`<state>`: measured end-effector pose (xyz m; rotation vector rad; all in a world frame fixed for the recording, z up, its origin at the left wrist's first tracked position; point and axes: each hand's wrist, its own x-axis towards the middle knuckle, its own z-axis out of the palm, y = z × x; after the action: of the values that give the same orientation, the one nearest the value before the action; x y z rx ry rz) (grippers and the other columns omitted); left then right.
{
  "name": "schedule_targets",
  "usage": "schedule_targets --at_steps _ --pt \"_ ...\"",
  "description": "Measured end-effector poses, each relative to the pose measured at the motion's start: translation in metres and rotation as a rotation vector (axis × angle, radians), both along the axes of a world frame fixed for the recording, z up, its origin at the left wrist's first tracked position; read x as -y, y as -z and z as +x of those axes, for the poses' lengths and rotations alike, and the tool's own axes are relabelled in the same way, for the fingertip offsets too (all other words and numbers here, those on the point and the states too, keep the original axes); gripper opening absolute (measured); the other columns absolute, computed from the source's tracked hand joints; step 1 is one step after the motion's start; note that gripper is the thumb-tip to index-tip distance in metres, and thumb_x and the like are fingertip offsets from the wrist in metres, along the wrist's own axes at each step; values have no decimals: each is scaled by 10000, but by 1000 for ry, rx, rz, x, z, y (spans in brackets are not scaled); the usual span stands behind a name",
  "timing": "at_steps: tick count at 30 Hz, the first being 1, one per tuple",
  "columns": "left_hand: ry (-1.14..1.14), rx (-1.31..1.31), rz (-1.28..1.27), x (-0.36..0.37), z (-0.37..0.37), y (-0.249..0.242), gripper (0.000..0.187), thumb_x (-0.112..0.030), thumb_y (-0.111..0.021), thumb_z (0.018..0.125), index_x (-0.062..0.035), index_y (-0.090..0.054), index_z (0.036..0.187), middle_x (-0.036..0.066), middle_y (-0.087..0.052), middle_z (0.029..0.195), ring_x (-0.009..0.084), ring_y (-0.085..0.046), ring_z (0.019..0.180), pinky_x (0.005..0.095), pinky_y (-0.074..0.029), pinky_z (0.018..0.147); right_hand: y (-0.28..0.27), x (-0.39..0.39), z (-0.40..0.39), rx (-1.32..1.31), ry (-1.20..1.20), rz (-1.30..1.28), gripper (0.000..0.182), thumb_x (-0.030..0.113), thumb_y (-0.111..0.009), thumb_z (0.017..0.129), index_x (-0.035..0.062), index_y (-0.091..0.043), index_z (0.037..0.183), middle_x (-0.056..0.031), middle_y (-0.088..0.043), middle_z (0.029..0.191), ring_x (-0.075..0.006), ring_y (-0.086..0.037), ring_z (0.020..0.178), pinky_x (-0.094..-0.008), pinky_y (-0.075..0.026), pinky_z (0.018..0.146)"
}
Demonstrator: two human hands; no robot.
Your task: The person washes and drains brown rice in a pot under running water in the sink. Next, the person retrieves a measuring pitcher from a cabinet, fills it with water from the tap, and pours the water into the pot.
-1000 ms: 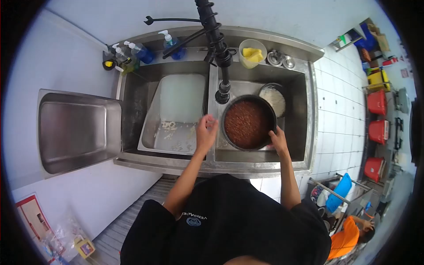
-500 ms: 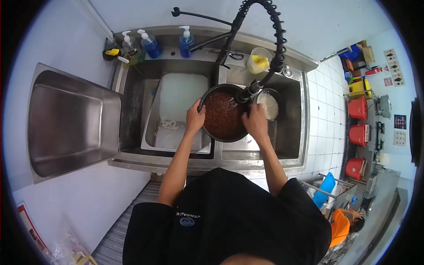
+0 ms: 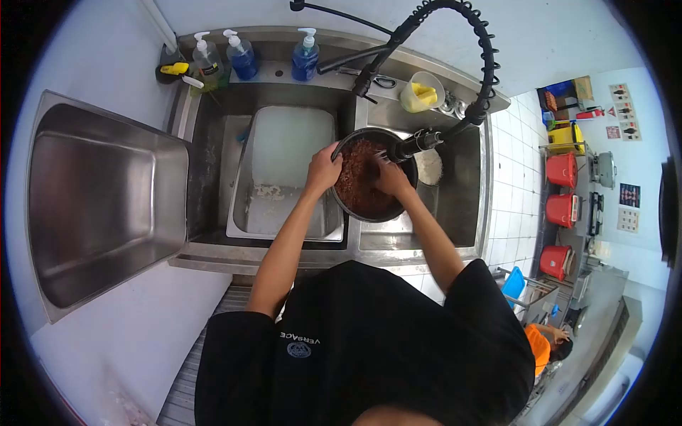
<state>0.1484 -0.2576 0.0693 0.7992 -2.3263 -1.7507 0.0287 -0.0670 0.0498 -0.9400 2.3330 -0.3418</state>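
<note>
A dark round pot [image 3: 344, 202] holds wet reddish-brown grains [image 3: 353, 172] above the divider between two sink basins. My left hand [image 3: 325, 169] is closed on its left rim. Over the right rim reaches my right hand [image 3: 390, 177], its fingers down among the grains and mostly hidden. Close above that hand hangs the black faucet spray head [image 3: 410, 147], and water seems to fall from it into the pot. To the right, partly covered by the pot and sprayer, a container of pale grains [image 3: 429, 167] sits in the right basin.
The left basin holds a steel pan [image 3: 284, 224] with whitish water. Soap pump bottles [image 3: 305, 58] and a tub with yellow pieces [image 3: 420, 94] line the back ledge. A steel basin [image 3: 106, 206] is at left. A person in orange [image 3: 538, 348] is at far right.
My right hand has moved from the pot's right rim into the grains, which are now heaped unevenly. My left hand keeps its hold on the rim. The view has shifted slightly.
</note>
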Motion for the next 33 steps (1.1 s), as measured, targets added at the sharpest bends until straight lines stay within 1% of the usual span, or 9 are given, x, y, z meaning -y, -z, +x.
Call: schedule_targets --at_steps 3,5,10,12,15,20,24,28,33 --pt "-33 -10 -29 -3 -13 5 317 -167 -551 870 -114 -600 1179 203 -653 1035 420 -589 1002 465 -482 851 8 26 19 -69 253 -18 653 325 -707 736 129 -493 1321 -267 -489 1307 -456 -407 1274 -485 -335 1090" --pt "-1 -15 -47 3 -13 11 314 -168 -550 867 -111 -603 1171 206 -652 1028 420 -589 998 467 -481 850 5 15 25 -273 -380 -160 647 333 -699 733 123 -502 1312 -265 -508 1297 -448 -477 1218 -489 -395 1044" --pt "108 60 7 13 -19 -5 314 -162 -554 883 -38 -593 1169 231 -651 1006 385 -620 985 430 -481 830 -25 54 12 131 280 76 614 312 -721 692 107 -558 1247 -225 -462 1341 -425 -432 1259 -494 -364 1054" --pt "101 11 -75 15 -21 4 313 -161 -552 881 -68 -601 1176 222 -651 1017 383 -616 996 432 -482 831 22 49 38 -371 -199 -199 634 366 -709 711 173 -553 1294 -217 -344 1461 -442 -428 1266 -543 -419 984" --pt "61 -34 -108 18 -19 30 322 -194 -563 859 -111 -619 1165 193 -660 1038 410 -593 1001 466 -477 873 5 24 19 -287 -507 -171 653 344 -682 744 160 -498 1342 -235 -366 1426 -446 -464 1217 -555 -440 945" --pt "27 17 -53 15 -8 14 346 -204 -567 860 -128 -618 1194 196 -657 1057 407 -590 1022 461 -474 891 -30 22 33 -199 207 347 736 389 -622 827 48 -349 1419 -297 -400 1390 -426 -476 1226 -519 -443 965" --pt "-8 20 -68 9 -8 11 337 -211 -566 860 -117 -621 1179 196 -654 1066 398 -598 1019 456 -482 875 48 7 26 235 137 -97 820 415 -644 803 -37 -307 1399 -366 -381 1366 -543 -391 1252 -502 -412 1012" --pt "25 1 -35 9 -12 17 323 -201 -546 860 -112 -625 1161 199 -658 1035 405 -602 991 463 -486 852 -11 57 27 78 453 26 800 446 -650 779 69 -357 1421 -366 -324 1403 -427 -377 1322 -514 -359 1060" --pt "29 12 -21 17 -12 13 313 -185 -543 852 -114 -632 1144 199 -661 1026 408 -604 979 460 -488 848 12 18 37 -130 -399 -46 717 469 -653 774 162 -425 1381 -330 -324 1408 -475 -324 1326 -569 -383 1016"
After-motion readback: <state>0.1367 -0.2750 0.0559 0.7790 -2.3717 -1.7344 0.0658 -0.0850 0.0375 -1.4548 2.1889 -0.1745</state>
